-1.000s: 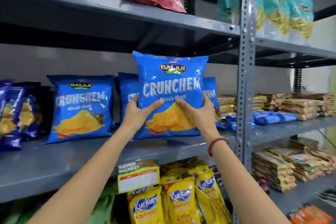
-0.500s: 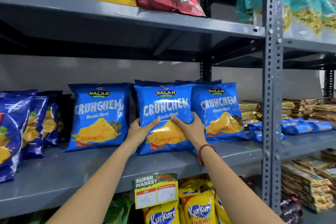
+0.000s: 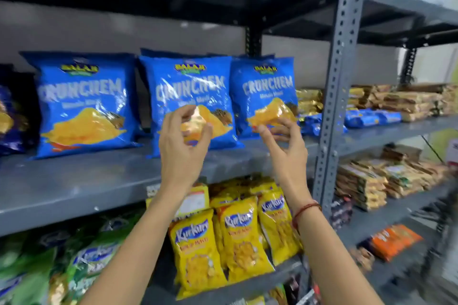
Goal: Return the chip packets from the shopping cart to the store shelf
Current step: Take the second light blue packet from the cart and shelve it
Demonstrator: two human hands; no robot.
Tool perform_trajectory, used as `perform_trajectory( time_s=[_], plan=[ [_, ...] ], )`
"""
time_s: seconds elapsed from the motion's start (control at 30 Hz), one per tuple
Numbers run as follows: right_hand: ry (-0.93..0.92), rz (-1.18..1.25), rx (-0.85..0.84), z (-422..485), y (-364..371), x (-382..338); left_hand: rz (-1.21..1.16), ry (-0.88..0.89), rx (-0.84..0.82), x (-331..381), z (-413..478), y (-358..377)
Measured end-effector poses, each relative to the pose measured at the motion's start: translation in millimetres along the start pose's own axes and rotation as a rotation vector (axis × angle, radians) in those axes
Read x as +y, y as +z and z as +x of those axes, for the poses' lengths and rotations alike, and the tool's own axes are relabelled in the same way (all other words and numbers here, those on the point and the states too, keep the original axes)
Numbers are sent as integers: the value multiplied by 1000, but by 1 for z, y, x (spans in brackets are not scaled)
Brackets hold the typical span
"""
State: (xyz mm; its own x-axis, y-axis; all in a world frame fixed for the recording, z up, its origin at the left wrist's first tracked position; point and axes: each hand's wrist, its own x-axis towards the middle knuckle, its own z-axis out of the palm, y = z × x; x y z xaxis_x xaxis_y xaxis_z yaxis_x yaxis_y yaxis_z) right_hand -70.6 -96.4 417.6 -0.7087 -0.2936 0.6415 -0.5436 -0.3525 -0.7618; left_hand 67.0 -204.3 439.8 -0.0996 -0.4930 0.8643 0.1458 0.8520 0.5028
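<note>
Three blue Crunchem chip packets stand upright on the grey middle shelf (image 3: 104,181): one at the left (image 3: 81,104), one in the middle (image 3: 190,89) and one at the right (image 3: 267,91). My left hand (image 3: 183,146) hovers just in front of the middle packet with its fingers spread, holding nothing. My right hand (image 3: 285,146) is open in front of the right packet's lower edge, off the packets. The shopping cart is out of view.
A perforated grey upright post (image 3: 339,82) stands right of my hands. Yellow Kurkure packets (image 3: 238,240) and green packets (image 3: 81,262) fill the shelf below. Biscuit packs (image 3: 396,99) lie on the right-hand shelves. Dark blue packets (image 3: 10,116) stand at far left.
Both hands set the middle blue packet upright on the shelf, then let go and drew back with fingers spread. The view shifted down and right.
</note>
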Motion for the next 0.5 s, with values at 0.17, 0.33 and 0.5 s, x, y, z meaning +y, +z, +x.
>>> perform_trajectory(
  time_s=[0.17, 0.33, 0.5],
  plan=[
    [85, -122, 125, -47, -71, 38, -154, -35, -248, 19, -76, 61],
    [324, -275, 209, -117, -148, 99, -144, -184, -643, -2, -179, 127],
    [659, -465, 315, -210, -236, 170, -103, -383, -1038, -19, -311, 185]
  ],
)
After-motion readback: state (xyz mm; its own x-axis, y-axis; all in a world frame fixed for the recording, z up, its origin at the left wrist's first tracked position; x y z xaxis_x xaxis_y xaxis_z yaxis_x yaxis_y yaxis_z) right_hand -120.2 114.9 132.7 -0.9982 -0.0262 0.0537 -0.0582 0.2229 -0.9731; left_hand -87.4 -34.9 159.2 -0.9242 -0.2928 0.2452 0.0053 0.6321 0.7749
